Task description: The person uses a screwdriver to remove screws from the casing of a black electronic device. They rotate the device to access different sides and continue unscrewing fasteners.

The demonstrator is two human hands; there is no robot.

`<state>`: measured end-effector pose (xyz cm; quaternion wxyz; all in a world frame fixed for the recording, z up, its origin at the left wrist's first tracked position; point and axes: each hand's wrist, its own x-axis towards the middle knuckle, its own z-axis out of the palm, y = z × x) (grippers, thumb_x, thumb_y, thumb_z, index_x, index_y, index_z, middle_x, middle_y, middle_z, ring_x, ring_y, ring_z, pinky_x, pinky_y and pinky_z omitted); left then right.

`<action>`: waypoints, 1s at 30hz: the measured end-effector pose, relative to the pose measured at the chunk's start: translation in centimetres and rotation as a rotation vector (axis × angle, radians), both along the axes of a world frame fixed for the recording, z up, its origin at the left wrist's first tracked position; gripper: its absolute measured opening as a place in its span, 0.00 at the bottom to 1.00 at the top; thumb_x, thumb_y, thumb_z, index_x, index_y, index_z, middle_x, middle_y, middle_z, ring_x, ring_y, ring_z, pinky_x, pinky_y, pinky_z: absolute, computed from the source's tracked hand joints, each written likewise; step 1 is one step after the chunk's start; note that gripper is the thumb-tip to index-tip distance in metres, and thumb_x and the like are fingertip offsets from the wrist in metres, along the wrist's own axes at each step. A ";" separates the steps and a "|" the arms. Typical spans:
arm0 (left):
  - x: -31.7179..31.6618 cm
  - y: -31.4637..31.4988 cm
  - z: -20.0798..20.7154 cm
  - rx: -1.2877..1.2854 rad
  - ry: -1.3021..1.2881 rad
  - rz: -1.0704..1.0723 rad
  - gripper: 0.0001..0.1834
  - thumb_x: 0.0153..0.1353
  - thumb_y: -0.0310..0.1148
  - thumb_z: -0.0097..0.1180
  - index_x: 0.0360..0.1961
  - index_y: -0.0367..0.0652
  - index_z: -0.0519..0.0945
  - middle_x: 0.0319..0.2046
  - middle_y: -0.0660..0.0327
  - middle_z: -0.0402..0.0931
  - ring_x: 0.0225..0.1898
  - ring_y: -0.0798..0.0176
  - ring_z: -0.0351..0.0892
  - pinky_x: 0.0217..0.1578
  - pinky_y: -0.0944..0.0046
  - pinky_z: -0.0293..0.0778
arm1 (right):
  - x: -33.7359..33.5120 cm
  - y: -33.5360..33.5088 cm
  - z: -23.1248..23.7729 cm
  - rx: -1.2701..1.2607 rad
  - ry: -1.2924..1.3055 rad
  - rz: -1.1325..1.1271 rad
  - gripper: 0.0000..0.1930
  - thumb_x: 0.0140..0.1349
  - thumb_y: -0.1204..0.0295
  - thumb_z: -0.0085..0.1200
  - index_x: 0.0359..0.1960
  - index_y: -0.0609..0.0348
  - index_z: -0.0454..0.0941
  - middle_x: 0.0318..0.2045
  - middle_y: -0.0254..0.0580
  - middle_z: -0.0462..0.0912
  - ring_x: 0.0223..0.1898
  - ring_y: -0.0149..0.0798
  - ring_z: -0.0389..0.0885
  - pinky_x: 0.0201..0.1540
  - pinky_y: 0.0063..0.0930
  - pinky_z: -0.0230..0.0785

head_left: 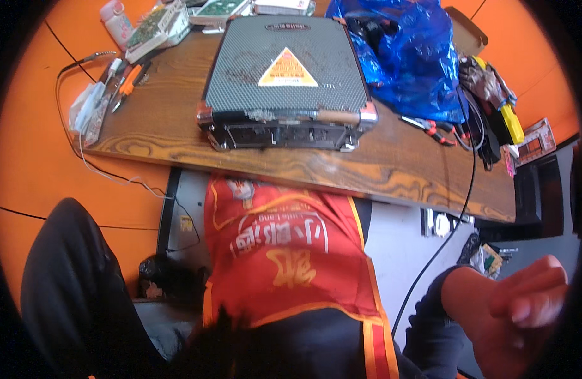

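Closed case on a worktop, seen from above. The dark grey, textured hard case with metal corners (288, 98) lies flat near the front edge of the brown wood-grain table (417, 164); the strip of wood before it is narrow at the left and widens rightward. At its right side, the crumpled blue plastic bag (417, 57) crowds close, leaving little room; red-and-black-handled pliers (437, 134) lie nearer the front. At its left, a broader band of wood separates it from orange-handled pliers (132, 79). A thin black cable (473, 164) crosses the front edge and hangs down. The right hand (525, 309), well apart from the case, has its fingers curled inward; whether it grips anything cannot be told. The left hand is out of view, its state unknown.
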<state>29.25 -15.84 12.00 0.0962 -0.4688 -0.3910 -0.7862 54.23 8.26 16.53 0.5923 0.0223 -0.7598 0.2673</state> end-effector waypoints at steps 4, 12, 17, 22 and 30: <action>-0.1 0.7 -0.6 0.000 0.006 0.036 0.22 0.66 0.35 0.38 0.56 0.33 0.61 0.49 0.53 0.65 0.46 0.62 0.64 0.44 0.67 0.59 | -0.4 0.5 0.2 -0.042 -0.040 -0.083 0.16 0.64 0.58 0.40 0.36 0.61 0.69 0.23 0.48 0.77 0.20 0.34 0.72 0.25 0.19 0.63; -0.1 0.1 0.2 0.068 0.082 0.107 0.23 0.67 0.36 0.35 0.59 0.33 0.59 0.54 0.53 0.62 0.53 0.62 0.60 0.51 0.67 0.54 | -1.3 -4.1 4.5 -0.158 -0.309 -0.388 0.13 0.62 0.62 0.44 0.31 0.61 0.71 0.24 0.43 0.78 0.28 0.35 0.77 0.37 0.21 0.67; -0.2 0.2 -1.4 0.073 0.036 0.312 0.24 0.68 0.36 0.34 0.60 0.33 0.58 0.56 0.53 0.61 0.57 0.62 0.57 0.56 0.66 0.51 | -6.5 1.6 -4.3 -0.143 -0.073 -0.005 0.11 0.60 0.71 0.50 0.40 0.62 0.64 0.36 0.55 0.79 0.33 0.39 0.81 0.37 0.25 0.72; -2.6 6.4 -7.1 -0.410 -0.361 0.283 0.24 0.69 0.37 0.32 0.61 0.33 0.57 0.59 0.53 0.59 0.62 0.62 0.55 0.61 0.66 0.48 | -8.6 4.4 -12.8 -0.344 -0.531 0.008 0.13 0.57 0.77 0.51 0.40 0.59 0.61 0.28 0.42 0.70 0.39 0.36 0.77 0.50 0.27 0.63; -2.8 9.0 -10.3 -0.381 -0.432 0.193 0.20 0.67 0.32 0.38 0.57 0.33 0.62 0.52 0.58 0.66 0.55 0.68 0.62 0.57 0.69 0.53 | -10.3 4.0 -12.4 -0.352 -0.588 0.159 0.10 0.59 0.77 0.48 0.38 0.56 0.61 0.29 0.37 0.72 0.30 0.30 0.71 0.35 0.22 0.64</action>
